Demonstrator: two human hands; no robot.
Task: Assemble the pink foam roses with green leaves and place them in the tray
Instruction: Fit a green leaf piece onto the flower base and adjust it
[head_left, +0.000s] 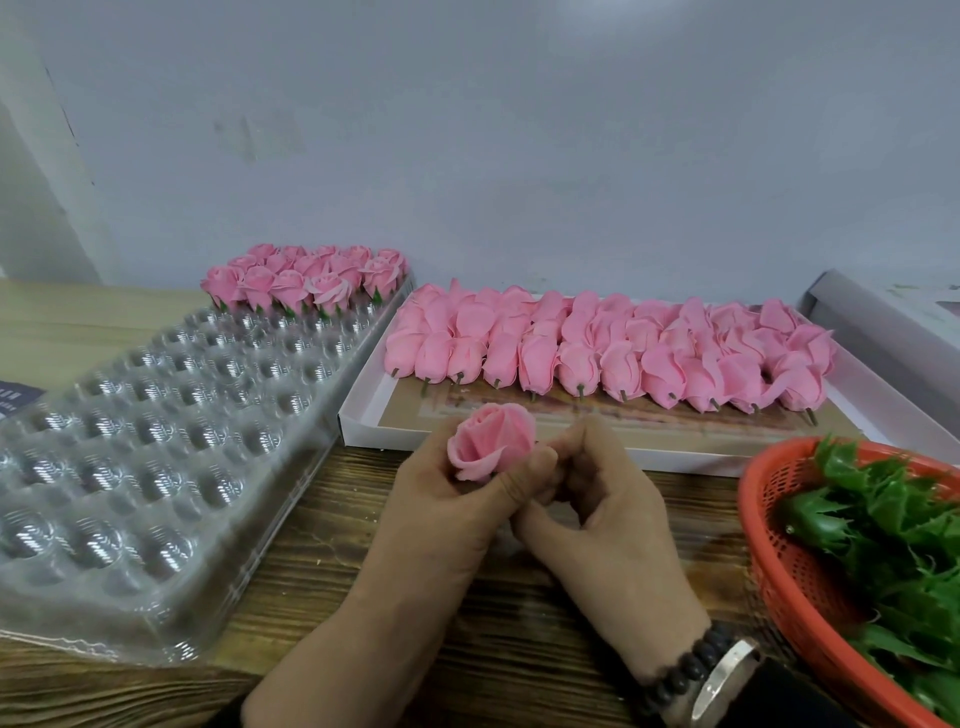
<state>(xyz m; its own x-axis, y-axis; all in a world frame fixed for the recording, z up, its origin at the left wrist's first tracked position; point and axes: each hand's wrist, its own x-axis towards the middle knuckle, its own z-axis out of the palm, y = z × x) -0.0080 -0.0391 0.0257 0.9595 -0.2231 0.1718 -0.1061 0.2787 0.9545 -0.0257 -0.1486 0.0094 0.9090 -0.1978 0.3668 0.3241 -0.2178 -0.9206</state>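
Observation:
My left hand grips a pink foam rose by its base, bloom facing up and away from me. My right hand is curled against the rose's underside, fingertips meeting the left thumb; what it pinches is hidden. A clear plastic tray of round cells lies at the left, with several finished roses with green leaves in its far rows. A white flat box behind my hands holds rows of unassembled pink roses with short stems. An orange basket at the right holds green leaves.
The work goes on at a wooden table against a pale wall. A grey-white box stands at the far right behind the rose box. A dark card lies at the left edge. My right wrist wears a watch and a bead bracelet.

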